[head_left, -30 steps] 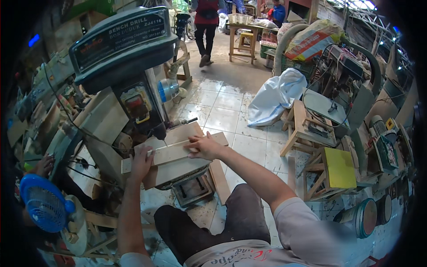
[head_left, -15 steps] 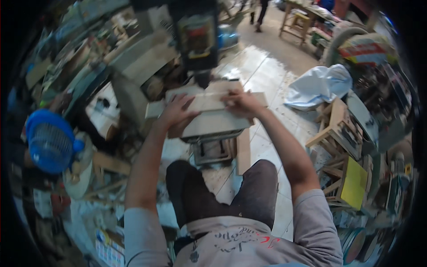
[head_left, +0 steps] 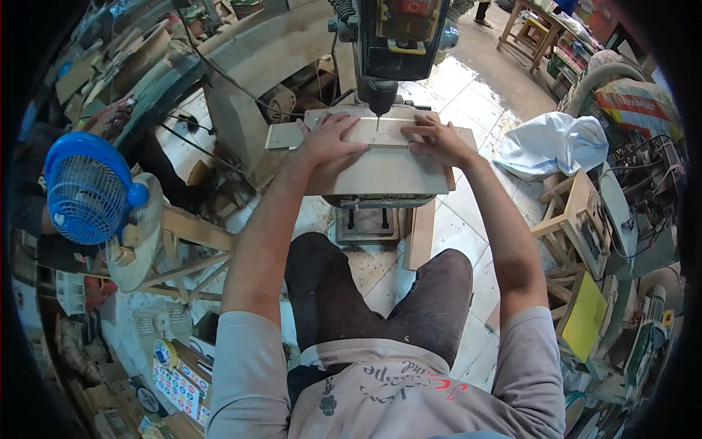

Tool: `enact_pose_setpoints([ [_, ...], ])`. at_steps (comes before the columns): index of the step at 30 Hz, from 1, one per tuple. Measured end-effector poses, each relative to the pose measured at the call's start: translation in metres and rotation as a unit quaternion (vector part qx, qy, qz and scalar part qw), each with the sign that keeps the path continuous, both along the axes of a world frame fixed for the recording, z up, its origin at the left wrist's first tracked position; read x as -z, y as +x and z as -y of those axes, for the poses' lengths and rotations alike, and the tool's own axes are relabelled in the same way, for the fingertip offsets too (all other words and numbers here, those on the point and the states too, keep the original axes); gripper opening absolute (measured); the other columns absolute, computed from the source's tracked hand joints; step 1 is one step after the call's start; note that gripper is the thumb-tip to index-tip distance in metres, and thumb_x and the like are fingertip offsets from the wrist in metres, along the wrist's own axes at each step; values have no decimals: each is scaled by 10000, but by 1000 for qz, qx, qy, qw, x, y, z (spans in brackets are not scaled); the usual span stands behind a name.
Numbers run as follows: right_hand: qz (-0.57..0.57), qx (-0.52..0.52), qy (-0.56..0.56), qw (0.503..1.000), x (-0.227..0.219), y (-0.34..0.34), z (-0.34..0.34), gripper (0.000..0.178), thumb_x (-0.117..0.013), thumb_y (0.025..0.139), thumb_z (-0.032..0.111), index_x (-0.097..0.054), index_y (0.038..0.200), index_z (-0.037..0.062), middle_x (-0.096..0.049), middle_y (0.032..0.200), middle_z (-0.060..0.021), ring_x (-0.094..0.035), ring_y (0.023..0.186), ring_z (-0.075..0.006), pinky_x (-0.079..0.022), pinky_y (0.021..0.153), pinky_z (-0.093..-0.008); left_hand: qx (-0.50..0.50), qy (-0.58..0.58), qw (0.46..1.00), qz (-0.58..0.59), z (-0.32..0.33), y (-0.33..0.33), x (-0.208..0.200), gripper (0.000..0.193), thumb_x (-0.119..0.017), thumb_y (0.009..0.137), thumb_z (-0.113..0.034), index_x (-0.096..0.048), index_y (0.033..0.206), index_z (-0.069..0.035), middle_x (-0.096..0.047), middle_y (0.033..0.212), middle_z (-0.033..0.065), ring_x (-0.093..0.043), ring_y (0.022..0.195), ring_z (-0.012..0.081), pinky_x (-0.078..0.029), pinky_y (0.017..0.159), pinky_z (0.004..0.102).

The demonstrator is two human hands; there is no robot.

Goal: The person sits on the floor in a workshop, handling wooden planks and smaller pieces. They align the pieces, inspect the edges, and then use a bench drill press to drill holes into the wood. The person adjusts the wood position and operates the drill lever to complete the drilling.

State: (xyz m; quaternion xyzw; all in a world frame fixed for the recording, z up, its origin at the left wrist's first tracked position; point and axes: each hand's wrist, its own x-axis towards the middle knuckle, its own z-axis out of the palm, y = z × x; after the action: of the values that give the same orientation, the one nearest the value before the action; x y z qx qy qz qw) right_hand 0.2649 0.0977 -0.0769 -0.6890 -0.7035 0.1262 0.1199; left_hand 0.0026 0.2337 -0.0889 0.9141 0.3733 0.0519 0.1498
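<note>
A narrow, pale wooden strip [head_left: 384,135] lies crosswise on a wider flat board [head_left: 380,174] on the drill press table. My left hand [head_left: 330,140] holds the strip's left part, fingers over the top and thumb along the near edge. Toward the strip's right end, my right hand [head_left: 439,140] grips it with bent fingers and the thumb at the near side. Between the two hands, the thin drill bit [head_left: 378,123] points down from the black chuck [head_left: 378,95]. Whether its tip touches the wood I cannot tell.
The drill press head [head_left: 404,40] rises beyond the board. A blue fan [head_left: 86,189] is at the left, near another person's hand [head_left: 113,117]. To the right are a white sack [head_left: 552,145] and wooden frames [head_left: 574,219]. An upright plank [head_left: 420,238] stands below the table.
The view has shifted, so the drill press and board appear farther right and higher. The picture is sharper and the bit now shows. Both hands stay on the strip.
</note>
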Motion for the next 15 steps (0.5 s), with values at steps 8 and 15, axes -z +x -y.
enact_pose_setpoints([
  [8,-69,-25,-25,997,0,7,-9,382,-635,875,320,-615,1256,295,-320,1490,-186,-338,1350,-312,-269,1090,-572,-26,16,999,22,11,3,3,807,-596,752,-684,-397,1427,-289,-322,1512,43,-224,1416,330,-8,1014,780],
  [15,-35,-72,19,997,27,33,-32,471,-682,803,426,-597,1256,331,-504,1305,-23,-462,1247,-243,-303,992,-648,-35,9,999,33,18,8,-12,794,-613,744,-663,-422,1413,-280,-370,1483,45,-262,1404,306,-17,1031,754],
])
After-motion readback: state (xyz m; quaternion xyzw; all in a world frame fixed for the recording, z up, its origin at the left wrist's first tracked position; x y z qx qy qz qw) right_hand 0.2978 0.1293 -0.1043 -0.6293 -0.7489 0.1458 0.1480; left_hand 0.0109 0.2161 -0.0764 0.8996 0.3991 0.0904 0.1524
